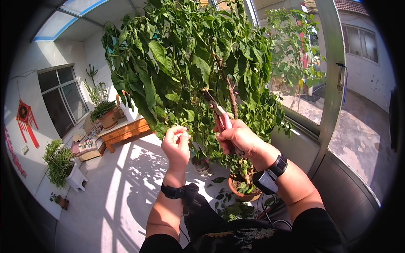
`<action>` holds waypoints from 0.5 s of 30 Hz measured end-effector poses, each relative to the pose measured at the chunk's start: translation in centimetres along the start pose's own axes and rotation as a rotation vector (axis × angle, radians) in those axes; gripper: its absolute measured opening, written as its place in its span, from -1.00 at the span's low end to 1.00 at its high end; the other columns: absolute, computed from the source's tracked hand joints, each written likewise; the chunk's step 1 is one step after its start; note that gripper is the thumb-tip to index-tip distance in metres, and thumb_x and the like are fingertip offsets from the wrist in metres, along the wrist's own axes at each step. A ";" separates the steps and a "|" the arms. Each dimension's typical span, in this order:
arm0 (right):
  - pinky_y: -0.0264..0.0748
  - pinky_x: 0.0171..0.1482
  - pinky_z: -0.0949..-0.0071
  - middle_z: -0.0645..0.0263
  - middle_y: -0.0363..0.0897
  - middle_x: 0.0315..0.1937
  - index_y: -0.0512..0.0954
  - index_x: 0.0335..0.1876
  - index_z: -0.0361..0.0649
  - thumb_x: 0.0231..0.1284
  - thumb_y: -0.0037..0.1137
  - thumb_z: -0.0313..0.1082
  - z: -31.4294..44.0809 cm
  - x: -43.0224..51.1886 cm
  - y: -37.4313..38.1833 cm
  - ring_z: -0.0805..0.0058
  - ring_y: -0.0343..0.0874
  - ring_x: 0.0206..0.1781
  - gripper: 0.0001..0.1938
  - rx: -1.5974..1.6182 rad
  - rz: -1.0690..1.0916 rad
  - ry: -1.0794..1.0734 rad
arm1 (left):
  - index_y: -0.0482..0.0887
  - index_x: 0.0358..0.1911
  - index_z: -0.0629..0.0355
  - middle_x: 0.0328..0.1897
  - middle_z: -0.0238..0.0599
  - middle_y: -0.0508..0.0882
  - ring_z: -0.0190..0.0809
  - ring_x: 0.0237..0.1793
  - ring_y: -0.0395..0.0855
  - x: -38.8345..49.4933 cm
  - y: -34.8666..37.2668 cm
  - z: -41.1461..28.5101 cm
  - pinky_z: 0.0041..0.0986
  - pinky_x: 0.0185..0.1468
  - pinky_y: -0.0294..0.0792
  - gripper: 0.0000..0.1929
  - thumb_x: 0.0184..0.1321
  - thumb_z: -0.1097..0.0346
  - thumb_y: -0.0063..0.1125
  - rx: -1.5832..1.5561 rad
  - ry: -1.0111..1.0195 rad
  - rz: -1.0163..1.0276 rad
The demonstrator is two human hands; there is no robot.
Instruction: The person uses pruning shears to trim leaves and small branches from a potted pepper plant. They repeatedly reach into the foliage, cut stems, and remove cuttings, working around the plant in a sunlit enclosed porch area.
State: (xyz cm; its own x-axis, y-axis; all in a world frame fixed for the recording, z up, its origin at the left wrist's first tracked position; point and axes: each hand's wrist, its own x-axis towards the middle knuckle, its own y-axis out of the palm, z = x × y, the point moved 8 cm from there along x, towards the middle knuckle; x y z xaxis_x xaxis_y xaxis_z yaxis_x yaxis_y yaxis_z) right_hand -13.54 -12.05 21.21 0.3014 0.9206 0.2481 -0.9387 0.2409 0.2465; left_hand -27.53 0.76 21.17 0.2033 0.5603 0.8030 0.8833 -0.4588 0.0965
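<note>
My right hand [239,137] grips a pair of pruning shears [223,115] with red handles. Their blades point up into the foliage, near a cut-looking stem end [205,89]. The large potted plant [193,66] has drooping green leaves and a thick brown stem [232,98]. My left hand [175,142] is raised at the lower edge of the leaves, fingers curled and thumb against them. Whether a thin shoot is pinched there is hidden. Below stands the terracotta pot [242,196], with a green pepper [250,189] in it.
Cut leaves [234,210] lie on the floor around the pot. A glass jar [200,166] stands behind. Cables [265,208] run close to my lap. To the right is a metal door frame [332,79]; at left are a wooden table [126,129] and a white planter [76,178].
</note>
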 end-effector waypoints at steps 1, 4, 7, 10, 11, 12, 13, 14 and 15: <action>0.33 -0.66 0.51 0.34 0.37 -0.66 0.38 -0.19 -0.27 0.04 0.07 -0.53 0.0 0.0 -0.1 0.53 0.36 -0.71 -0.79 -0.024 -0.001 0.011 | 0.52 -0.18 0.32 -0.30 -0.28 0.61 -0.43 -0.41 0.58 0.0 0.0 -0.1 -0.66 -0.36 0.43 -0.88 0.22 0.54 0.03 0.016 0.024 0.004; 0.34 -0.65 0.50 0.33 0.36 -0.66 0.38 -0.15 -0.29 0.03 0.05 -0.54 0.2 0.0 -0.2 0.51 0.36 -0.71 -0.77 -0.079 -0.011 0.010 | 0.52 -0.18 0.32 -0.30 -0.28 0.61 -0.43 -0.42 0.58 -0.2 0.0 0.3 -0.67 -0.37 0.43 -0.88 0.22 0.55 0.03 0.006 0.022 0.014; 0.30 -0.69 0.53 0.35 0.36 -0.67 0.40 -0.28 -0.27 0.03 0.10 -0.52 0.3 0.0 -0.4 0.57 0.34 -0.72 -0.84 -0.084 -0.036 0.002 | 0.52 -0.18 0.32 -0.30 -0.29 0.61 -0.43 -0.42 0.58 -0.3 0.1 0.4 -0.67 -0.37 0.42 -0.87 0.22 0.55 0.03 0.006 0.031 0.014; 0.26 -0.72 0.55 0.36 0.36 -0.67 0.41 -0.33 -0.27 0.03 0.12 -0.51 0.4 0.1 -0.6 0.59 0.33 -0.73 -0.87 -0.101 -0.053 -0.009 | 0.52 -0.18 0.32 -0.29 -0.28 0.62 -0.43 -0.42 0.58 -0.2 0.1 0.5 -0.67 -0.37 0.42 -0.87 0.22 0.55 0.03 0.006 0.032 0.014; 0.25 -0.72 0.56 0.37 0.36 -0.67 0.41 -0.33 -0.27 0.02 0.12 -0.51 0.4 0.1 -0.7 0.60 0.32 -0.74 -0.87 -0.105 -0.058 -0.007 | 0.52 -0.17 0.32 -0.29 -0.28 0.62 -0.43 -0.42 0.58 -0.2 0.0 0.6 -0.67 -0.37 0.42 -0.87 0.22 0.55 0.03 0.001 0.026 0.010; 0.24 -0.72 0.56 0.37 0.36 -0.66 0.41 -0.32 -0.28 0.02 0.12 -0.51 0.6 0.2 -0.7 0.60 0.31 -0.75 -0.86 -0.130 -0.059 -0.026 | 0.52 -0.17 0.32 -0.29 -0.28 0.62 -0.43 -0.42 0.58 -0.2 0.0 0.6 -0.67 -0.37 0.42 -0.87 0.22 0.55 0.03 -0.003 0.020 0.007; 0.23 -0.72 0.56 0.37 0.36 -0.66 0.41 -0.32 -0.28 0.01 0.12 -0.52 0.9 0.4 -0.8 0.60 0.31 -0.75 -0.86 -0.147 -0.060 -0.039 | 0.51 -0.17 0.32 -0.29 -0.28 0.62 -0.43 -0.42 0.58 -0.1 0.0 0.7 -0.67 -0.37 0.42 -0.87 0.22 0.55 0.03 -0.008 0.006 0.006; 0.22 -0.72 0.57 0.37 0.36 -0.66 0.41 -0.31 -0.28 0.01 0.12 -0.52 1.0 0.4 -0.7 0.60 0.30 -0.76 -0.85 -0.148 -0.053 -0.062 | 0.51 -0.17 0.32 -0.29 -0.27 0.62 -0.43 -0.42 0.58 -0.3 0.0 0.8 -0.67 -0.37 0.42 -0.87 0.22 0.55 0.03 -0.010 -0.011 0.007; 0.21 -0.73 0.56 0.37 0.36 -0.66 0.40 -0.29 -0.29 0.01 0.12 -0.52 0.8 0.4 -0.7 0.60 0.30 -0.77 -0.84 -0.152 -0.056 -0.045 | 0.51 -0.17 0.32 -0.29 -0.27 0.62 -0.43 -0.42 0.58 -0.3 0.0 0.9 -0.67 -0.37 0.43 -0.87 0.22 0.56 0.03 -0.034 -0.033 0.013</action>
State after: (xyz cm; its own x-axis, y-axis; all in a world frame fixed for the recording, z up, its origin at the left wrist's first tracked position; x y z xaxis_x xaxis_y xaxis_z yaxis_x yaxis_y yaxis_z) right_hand -12.58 -12.08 21.90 0.3579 0.8905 0.2808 -0.9337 0.3381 0.1177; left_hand -27.20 1.21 20.39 0.2288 0.5760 0.7848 0.8656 -0.4893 0.1068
